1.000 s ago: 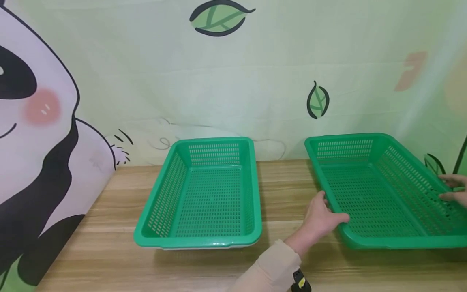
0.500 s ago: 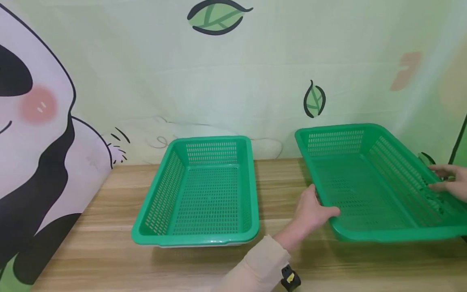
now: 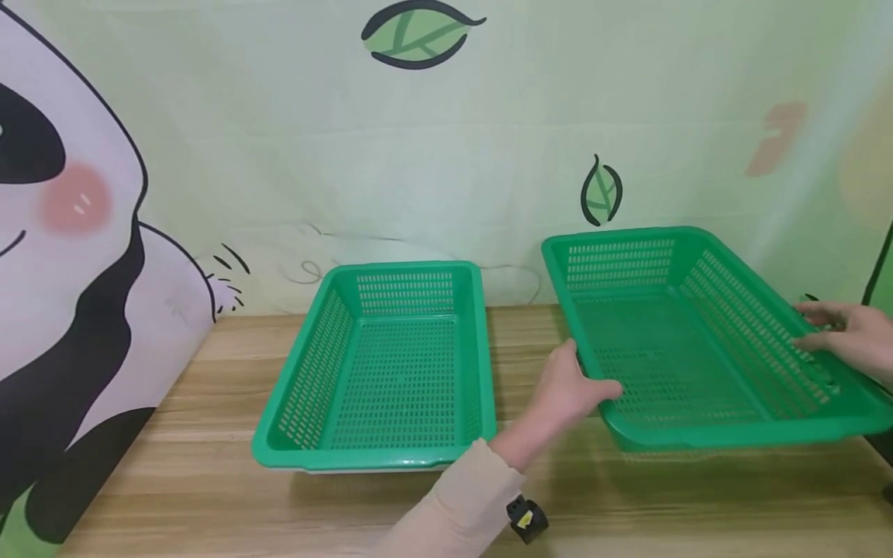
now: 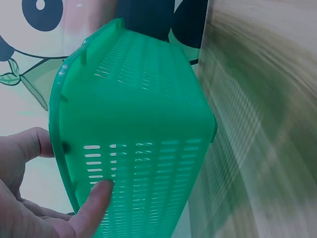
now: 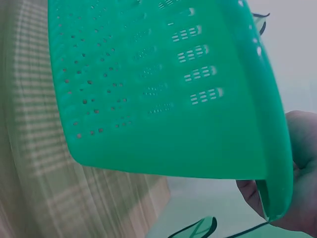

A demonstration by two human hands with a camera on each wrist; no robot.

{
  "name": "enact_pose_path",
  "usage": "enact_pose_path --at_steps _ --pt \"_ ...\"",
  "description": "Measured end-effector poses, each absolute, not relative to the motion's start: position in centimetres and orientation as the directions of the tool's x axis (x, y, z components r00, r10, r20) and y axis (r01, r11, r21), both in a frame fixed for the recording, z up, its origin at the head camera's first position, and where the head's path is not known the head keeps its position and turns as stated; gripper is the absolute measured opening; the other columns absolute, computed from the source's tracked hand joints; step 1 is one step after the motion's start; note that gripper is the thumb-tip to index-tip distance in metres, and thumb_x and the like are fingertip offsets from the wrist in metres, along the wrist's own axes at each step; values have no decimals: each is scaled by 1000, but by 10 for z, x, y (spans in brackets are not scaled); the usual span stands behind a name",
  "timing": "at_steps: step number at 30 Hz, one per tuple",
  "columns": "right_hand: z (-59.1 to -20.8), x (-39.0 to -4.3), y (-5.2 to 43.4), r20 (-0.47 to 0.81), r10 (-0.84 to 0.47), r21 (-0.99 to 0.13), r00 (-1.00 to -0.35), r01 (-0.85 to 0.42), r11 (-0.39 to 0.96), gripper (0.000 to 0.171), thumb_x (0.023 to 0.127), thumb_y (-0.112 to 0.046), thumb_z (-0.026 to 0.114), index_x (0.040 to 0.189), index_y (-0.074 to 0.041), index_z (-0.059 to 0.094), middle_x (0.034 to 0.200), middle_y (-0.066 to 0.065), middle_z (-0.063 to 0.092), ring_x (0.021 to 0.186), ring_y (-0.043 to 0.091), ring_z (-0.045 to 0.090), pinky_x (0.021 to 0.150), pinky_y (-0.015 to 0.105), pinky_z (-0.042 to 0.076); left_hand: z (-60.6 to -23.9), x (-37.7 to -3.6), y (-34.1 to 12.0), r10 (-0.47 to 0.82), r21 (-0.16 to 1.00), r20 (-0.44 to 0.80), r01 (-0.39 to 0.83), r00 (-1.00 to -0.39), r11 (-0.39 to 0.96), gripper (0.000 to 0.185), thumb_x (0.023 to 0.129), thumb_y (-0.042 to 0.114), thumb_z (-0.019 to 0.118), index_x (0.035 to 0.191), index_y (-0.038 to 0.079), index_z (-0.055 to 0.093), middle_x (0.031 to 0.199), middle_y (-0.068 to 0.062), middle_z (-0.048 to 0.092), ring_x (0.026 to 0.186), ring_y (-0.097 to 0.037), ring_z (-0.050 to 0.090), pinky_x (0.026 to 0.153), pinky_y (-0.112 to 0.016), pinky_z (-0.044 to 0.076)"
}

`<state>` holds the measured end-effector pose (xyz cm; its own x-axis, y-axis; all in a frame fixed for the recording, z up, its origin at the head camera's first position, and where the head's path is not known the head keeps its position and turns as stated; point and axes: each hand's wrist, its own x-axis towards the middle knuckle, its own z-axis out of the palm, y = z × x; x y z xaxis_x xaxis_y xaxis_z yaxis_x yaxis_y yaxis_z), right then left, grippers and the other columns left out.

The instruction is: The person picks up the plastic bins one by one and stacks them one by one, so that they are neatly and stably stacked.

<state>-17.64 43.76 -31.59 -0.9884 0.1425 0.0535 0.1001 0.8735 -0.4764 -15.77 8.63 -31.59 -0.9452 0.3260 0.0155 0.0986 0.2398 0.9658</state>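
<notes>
Lifted leftward, right basket (image 3: 698, 349) hangs gripped between left hand (image 3: 568, 391) and right hand (image 3: 847, 337) fingers.

Green rectangular plastic basket w/ slotted walls & perforated floor (image 3: 698, 349), right half of head view: shallow, flared sides, rolled rim, empty. Raised off light wooden tabletop (image 3: 209, 480), shadow showing beneath, turned at slight angle to table edge. Held at both long sides: left hand (image 3: 568, 391) gripping near-left rim, thumb inside; right hand (image 3: 847, 337) gripping right rim at frame edge. Underside & slotted wall fill both wrist views, table blurred behind.
</notes>
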Motion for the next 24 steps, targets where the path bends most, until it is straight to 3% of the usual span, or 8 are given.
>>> enact_pose_path --at_steps 11,20,24 --pt "-303 -174 412 -3 89 -522 -996 78 850 69 91 -29 51 138 11 21 126 43 24 109 54 29 78 61 35 -310 -164 55 342 961 -7 89 -940 263 32 71 3 66 102 4 56 87 -3 64 73 -8 56 63 -21 48" --pt "-294 -173 379 -1 42 -569 -999 35 822 67 89 -24 53 137 12 23 125 37 31 107 48 36 77 55 40 -301 -172 24 323 943 -57 55 -945 327 38 72 3 64 109 3 57 91 -6 62 57 -11 47 45 -22 37" --pt "-290 -171 368 16 51 -577 -999 32 816 67 89 -26 53 138 10 24 125 35 32 105 46 38 75 52 40 -295 -174 14 305 919 -88 41 -948 392 56 72 8 65 124 -1 49 103 -9 57 71 -15 49 53 -24 42"
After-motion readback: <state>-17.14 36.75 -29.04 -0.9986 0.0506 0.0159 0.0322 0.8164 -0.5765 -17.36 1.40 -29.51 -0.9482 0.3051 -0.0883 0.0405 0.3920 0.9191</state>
